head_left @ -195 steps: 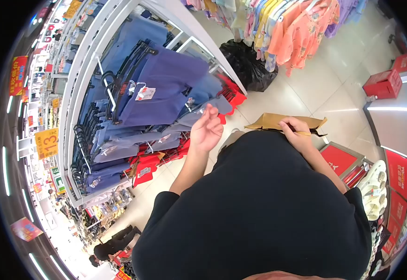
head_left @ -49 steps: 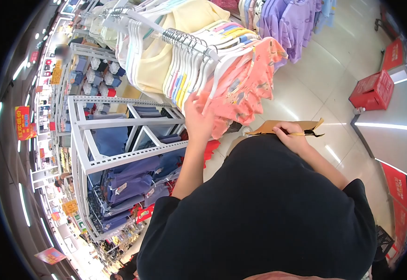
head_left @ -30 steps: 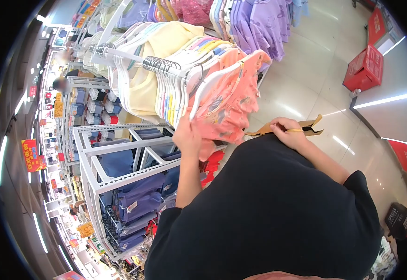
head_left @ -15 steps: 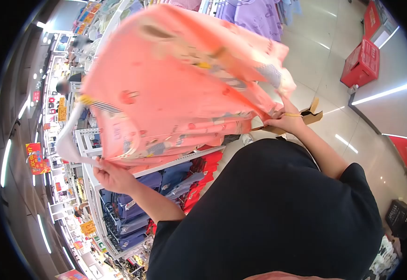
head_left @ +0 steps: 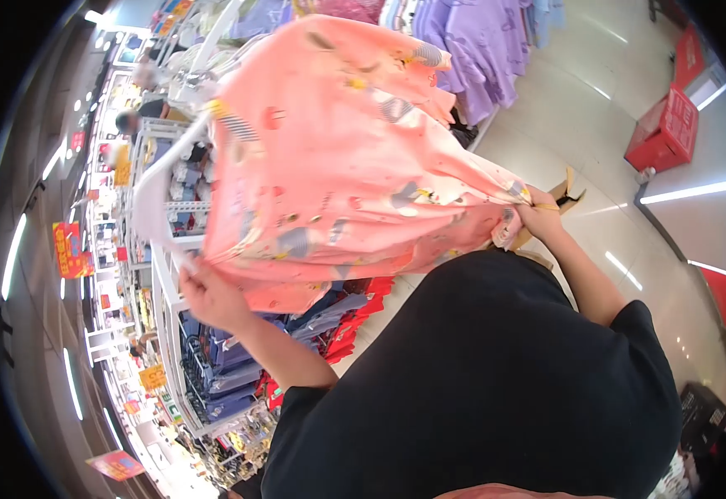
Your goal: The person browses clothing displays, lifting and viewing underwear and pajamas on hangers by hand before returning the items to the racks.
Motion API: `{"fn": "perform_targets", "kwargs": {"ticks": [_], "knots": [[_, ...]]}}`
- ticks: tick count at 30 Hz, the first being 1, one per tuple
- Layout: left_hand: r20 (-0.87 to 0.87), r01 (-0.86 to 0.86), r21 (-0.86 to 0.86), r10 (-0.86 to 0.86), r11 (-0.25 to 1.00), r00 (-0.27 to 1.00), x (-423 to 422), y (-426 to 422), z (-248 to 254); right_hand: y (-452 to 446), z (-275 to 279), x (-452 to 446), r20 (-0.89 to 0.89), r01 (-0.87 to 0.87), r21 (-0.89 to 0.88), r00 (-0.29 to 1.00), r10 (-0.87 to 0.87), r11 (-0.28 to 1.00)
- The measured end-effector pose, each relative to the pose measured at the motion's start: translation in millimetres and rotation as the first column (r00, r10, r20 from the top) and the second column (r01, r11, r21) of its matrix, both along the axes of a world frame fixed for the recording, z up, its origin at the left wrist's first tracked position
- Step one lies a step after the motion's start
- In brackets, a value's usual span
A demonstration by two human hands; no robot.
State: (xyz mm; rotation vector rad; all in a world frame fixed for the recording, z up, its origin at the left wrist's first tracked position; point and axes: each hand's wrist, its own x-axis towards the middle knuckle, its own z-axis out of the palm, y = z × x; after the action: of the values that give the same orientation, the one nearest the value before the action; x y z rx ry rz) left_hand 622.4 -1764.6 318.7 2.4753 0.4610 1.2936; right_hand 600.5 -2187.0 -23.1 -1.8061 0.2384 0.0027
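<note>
A pink printed top (head_left: pixel 321 158), with cartoon figures and striped patches, is stretched across the view in front of me. A white hanger (head_left: pixel 148 200) sits at its neck end on the left. My left hand (head_left: pixel 215 298) is closed around the hanger's lower end, close to the top's edge. On the far side, my right hand (head_left: pixel 541 216) pinches the bunched hem. The fabric between both hands is creased. Part of an open brown cardboard box (head_left: pixel 573 190) shows just behind my right hand.
A white rack (head_left: pixel 169 283) at left carries folded blue clothes (head_left: pixel 230 366) and red ones (head_left: pixel 354 328). Purple garments (head_left: pixel 483 54) hang at the back. A red box (head_left: pixel 664 129) stands on the tiled floor at right. People are blurred in the left background.
The top has swung down from a raised, billowing shape and now lies more drawn out between my hands. My right hand has moved slightly right and now grips bunched hem.
</note>
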Motion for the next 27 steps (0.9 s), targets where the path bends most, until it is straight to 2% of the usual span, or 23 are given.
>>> {"fn": "perform_targets", "kwargs": {"ticks": [2,4,5,6,8,9,12,13,15,18,22,25,27], "knots": [[-0.052,0.134,0.058,-0.132,0.989,0.990,1.8,-3.4,-28.8,-0.4,14.7,-5.8,0.014,0.056,-0.050,0.998,-0.056,0.997],[-0.136,0.308,0.035,-0.301,0.951,0.944,1.8,-9.9,-65.5,-2.0,-0.9,-10.3,0.172,0.091,-0.124,0.983,-0.069,0.988],[-0.231,0.328,-0.020,-0.323,0.945,0.918,-0.8,-21.5,-73.9,-1.6,-6.2,-14.2,0.248,0.114,-0.160,0.966,-0.072,0.981],[-0.321,0.341,-0.078,-0.348,0.937,0.881,-3.5,-32.1,-81.6,-0.1,1.1,-20.2,0.167,0.092,-0.118,0.983,-0.072,0.989],[-0.374,0.398,-0.215,-0.452,0.892,0.810,-3.0,-41.0,-98.2,1.3,25.0,-28.9,0.011,0.061,-0.034,0.998,-0.061,0.998],[-0.390,0.403,-0.241,-0.468,0.883,0.793,0.0,-44.3,-105.7,-5.4,8.6,-31.0,-0.024,-0.005,-0.141,1.000,0.002,0.990],[-0.453,0.398,-0.293,-0.493,0.869,0.743,8.3,-51.9,-121.0,-5.9,5.3,-34.9,0.086,0.030,-0.098,0.996,-0.021,0.995],[-0.486,0.390,-0.296,-0.489,0.872,0.724,11.7,-52.7,-122.9,-5.5,7.7,-35.2,0.110,0.020,-0.131,0.994,-0.005,0.991],[-0.520,0.389,-0.284,-0.482,0.876,0.705,17.2,-54.2,-132.2,-7.6,15.6,-36.1,0.072,0.008,-0.099,0.997,-0.001,0.995],[-0.530,0.328,-0.370,-0.487,0.869,0.694,23.4,-51.8,-150.9,-10.8,17.8,-39.0,0.046,0.007,-0.064,0.999,-0.004,0.998],[-0.562,0.351,-0.352,-0.496,0.868,0.662,36.0,-45.9,-188.1,-11.3,25.4,-44.8,0.008,-0.022,-0.018,1.000,0.023,1.000],[-0.571,0.375,-0.293,-0.476,0.879,0.669,42.0,-56.3,-198.1,-8.8,21.9,-48.6,0.089,-0.016,0.017,0.996,0.014,1.000],[-0.583,0.381,-0.246,-0.450,0.891,0.676,47.3,-54.9,-205.1,-15.4,20.5,-51.6,0.009,-0.095,-0.083,0.995,0.096,0.992]]}}
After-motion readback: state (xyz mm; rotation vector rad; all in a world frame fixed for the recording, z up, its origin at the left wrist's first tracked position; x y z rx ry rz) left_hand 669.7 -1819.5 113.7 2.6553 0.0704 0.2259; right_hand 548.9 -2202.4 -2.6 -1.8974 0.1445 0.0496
